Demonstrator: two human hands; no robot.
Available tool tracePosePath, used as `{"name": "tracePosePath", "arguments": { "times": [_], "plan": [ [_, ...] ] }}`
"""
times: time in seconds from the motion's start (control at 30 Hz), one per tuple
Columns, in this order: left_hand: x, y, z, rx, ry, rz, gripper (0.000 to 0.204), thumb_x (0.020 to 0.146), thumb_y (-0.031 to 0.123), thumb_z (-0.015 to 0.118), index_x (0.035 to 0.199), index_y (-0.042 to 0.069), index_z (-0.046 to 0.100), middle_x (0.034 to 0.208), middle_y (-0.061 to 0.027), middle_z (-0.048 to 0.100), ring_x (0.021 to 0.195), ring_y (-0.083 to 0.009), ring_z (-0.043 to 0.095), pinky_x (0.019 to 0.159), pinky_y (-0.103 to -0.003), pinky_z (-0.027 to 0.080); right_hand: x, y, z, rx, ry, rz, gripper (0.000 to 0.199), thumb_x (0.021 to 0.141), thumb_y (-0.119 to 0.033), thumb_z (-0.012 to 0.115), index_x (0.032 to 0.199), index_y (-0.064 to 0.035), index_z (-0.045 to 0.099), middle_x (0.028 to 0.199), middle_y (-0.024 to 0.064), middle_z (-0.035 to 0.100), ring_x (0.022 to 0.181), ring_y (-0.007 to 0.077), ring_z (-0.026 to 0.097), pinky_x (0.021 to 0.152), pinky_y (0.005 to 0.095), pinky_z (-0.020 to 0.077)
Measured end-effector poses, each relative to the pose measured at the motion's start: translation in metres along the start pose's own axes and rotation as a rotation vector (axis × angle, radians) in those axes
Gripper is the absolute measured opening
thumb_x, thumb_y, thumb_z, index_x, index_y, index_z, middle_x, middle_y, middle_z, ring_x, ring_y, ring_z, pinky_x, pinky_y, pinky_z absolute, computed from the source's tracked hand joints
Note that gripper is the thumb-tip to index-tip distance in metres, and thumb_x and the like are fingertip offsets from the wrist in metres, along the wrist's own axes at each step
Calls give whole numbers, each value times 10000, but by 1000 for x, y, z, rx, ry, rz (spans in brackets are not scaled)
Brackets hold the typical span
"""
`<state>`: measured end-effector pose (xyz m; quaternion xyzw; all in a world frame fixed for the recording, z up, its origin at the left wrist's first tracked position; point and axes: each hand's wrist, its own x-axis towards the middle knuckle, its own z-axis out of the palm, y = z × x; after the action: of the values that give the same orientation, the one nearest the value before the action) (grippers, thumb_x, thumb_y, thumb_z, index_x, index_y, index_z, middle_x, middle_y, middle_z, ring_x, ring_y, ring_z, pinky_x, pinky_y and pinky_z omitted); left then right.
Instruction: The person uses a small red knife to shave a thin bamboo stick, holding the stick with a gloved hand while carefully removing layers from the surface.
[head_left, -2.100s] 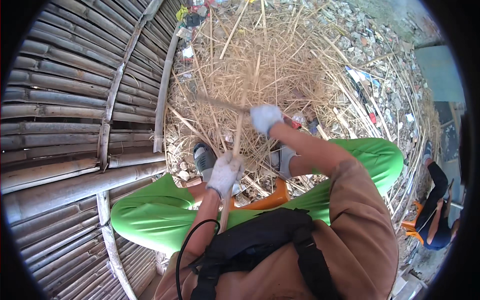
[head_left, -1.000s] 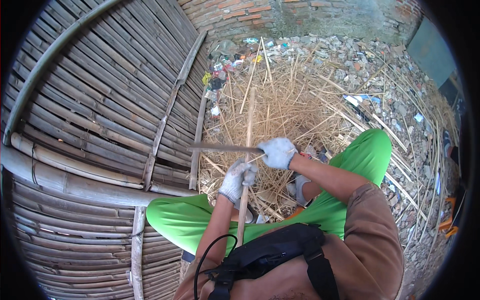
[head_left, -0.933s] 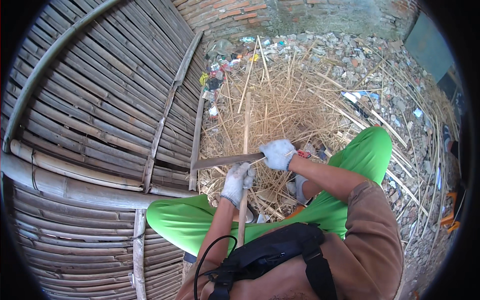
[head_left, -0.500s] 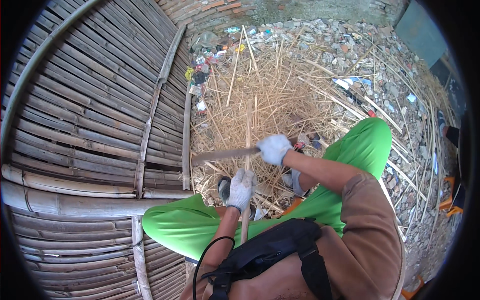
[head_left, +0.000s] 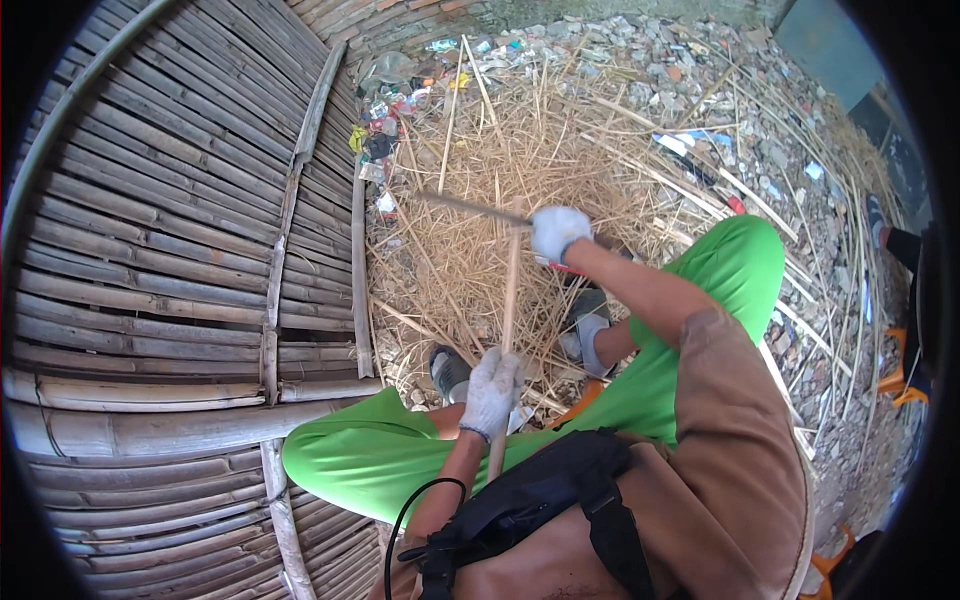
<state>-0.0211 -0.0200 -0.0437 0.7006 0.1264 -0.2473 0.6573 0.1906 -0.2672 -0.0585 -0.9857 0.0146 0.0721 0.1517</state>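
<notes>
Both of my hands wear white knit gloves. My left hand (head_left: 491, 393) is closed around a long, pale bamboo strip (head_left: 511, 300), whose lower end runs back between my thighs toward the black bag on my front. Farther out, my right hand (head_left: 559, 233) grips a long-bladed knife (head_left: 475, 208), its handle hidden in the glove. The thin blade points left, close to the strip's far end; I cannot tell whether the two touch. A heap of straw-like bamboo shavings (head_left: 560, 170) covers the ground beyond my hands.
A bamboo slat wall (head_left: 170, 220) stands close on my left. Rubble (head_left: 640, 60) and litter lie toward the brick wall at the back. Loose bamboo strips (head_left: 765, 205) are strewn at the right, and another person's foot (head_left: 876, 220) shows at the far right.
My right hand has carried the knife away from me along the bamboo strip, from near my left hand toward the far end. My left hand has drawn slightly nearer, still around the strip.
</notes>
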Motion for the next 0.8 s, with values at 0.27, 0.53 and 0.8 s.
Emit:
{"name": "tracePosePath", "arguments": {
  "times": [0.27,0.53,0.8],
  "plan": [
    [11,12,-25,-215,63,3,164,1088,266,686,1042,125,615,747,32,572,513,-61,471,429,-236,344,-105,-57,10,-12,-218,-460,303,921,-250,622,1133,-141,810,1027,157,814,957,361,808,864,527,647],
    [7,12,-20,-381,-155,-57,141,1091,210,681,1146,93,624,760,21,583,502,-83,477,420,-240,350,-22,-14,-18,101,-54,-71,289,942,-254,619,1077,-106,827,1037,192,814,978,382,801,861,533,645],
    [11,8,-14,-126,14,10,137,1102,224,660,1060,106,605,745,11,579,502,-80,481,412,-246,355,-70,-29,-6,-53,-165,-321,288,935,-192,604,1105,-142,831,1087,157,817,1050,368,795,894,546,627]
  ]
}}
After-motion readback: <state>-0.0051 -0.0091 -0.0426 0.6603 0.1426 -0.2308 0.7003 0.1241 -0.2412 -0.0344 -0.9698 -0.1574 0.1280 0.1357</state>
